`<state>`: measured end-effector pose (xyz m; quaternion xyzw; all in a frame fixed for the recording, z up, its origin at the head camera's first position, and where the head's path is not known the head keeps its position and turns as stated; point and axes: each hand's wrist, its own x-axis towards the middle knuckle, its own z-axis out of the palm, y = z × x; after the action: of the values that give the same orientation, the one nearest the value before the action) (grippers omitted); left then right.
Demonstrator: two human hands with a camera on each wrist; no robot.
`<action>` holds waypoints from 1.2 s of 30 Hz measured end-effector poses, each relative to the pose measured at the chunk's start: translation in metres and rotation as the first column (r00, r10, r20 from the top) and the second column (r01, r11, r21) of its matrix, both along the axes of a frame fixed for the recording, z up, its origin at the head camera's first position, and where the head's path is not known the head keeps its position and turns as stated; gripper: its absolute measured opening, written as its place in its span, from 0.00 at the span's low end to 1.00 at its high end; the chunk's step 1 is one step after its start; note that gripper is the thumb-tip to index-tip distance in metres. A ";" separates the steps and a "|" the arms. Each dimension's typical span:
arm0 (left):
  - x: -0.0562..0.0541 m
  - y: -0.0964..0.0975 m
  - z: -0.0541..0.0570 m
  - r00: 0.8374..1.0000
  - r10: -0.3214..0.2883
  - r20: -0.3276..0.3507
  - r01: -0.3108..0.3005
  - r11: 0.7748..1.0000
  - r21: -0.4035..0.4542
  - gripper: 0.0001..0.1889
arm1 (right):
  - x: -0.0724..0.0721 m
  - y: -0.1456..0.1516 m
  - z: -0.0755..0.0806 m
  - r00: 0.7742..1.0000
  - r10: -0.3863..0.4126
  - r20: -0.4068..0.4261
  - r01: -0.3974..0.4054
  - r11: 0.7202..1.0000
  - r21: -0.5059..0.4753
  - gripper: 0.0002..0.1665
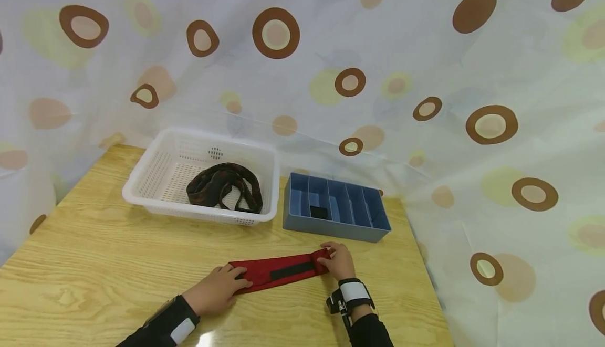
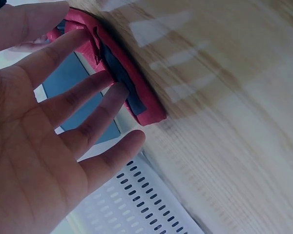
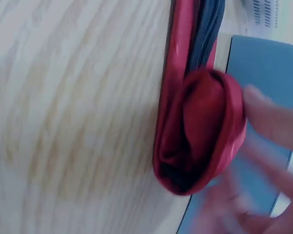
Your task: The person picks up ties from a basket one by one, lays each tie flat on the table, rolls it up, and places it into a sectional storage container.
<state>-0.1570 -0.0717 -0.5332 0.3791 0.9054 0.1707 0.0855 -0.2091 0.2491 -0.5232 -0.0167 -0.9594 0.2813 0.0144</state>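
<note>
A red fabric band [image 1: 259,272] with a black strip [image 1: 292,270] along it lies lengthwise across the near part of the table, its right end rolled up. My left hand [image 1: 218,290] rests on the band's left end, fingers spread and fairly straight, as the left hand [image 2: 63,117] in the left wrist view also shows. At the other end my right hand [image 1: 339,262] holds the rolled end [image 3: 205,126] between thumb and fingers. Some right-hand fingers [image 3: 263,185] are blurred in the right wrist view.
Behind the band, a white perforated basket [image 1: 142,200] holds a dark coiled strap [image 1: 212,188]. To its right stands a blue divided box [image 1: 331,227] with a small black item [image 1: 319,212] in one compartment. A patterned cloth [image 1: 302,100] hangs behind the wooden table [image 1: 94,263].
</note>
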 end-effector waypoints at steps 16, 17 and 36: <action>0.019 0.024 0.001 0.997 -0.073 -0.025 0.072 0.997 -0.034 0.20 | -0.003 -0.034 -0.007 0.989 0.078 -0.123 -0.065 0.992 0.107 0.25; 0.020 0.025 0.002 0.997 -0.069 -0.026 0.068 0.997 -0.032 0.20 | -0.001 -0.037 -0.007 0.985 0.115 -0.126 -0.099 0.987 0.127 0.25; 0.022 0.024 0.000 0.997 -0.070 -0.045 0.068 0.997 -0.047 0.21 | 0.007 -0.042 -0.001 0.991 0.088 0.097 -0.082 0.994 -0.069 0.23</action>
<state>-0.1355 -0.0479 -0.5333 0.4120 0.8972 0.1381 0.0790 -0.2017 0.2076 -0.5243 0.0096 -0.9490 0.3116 -0.0461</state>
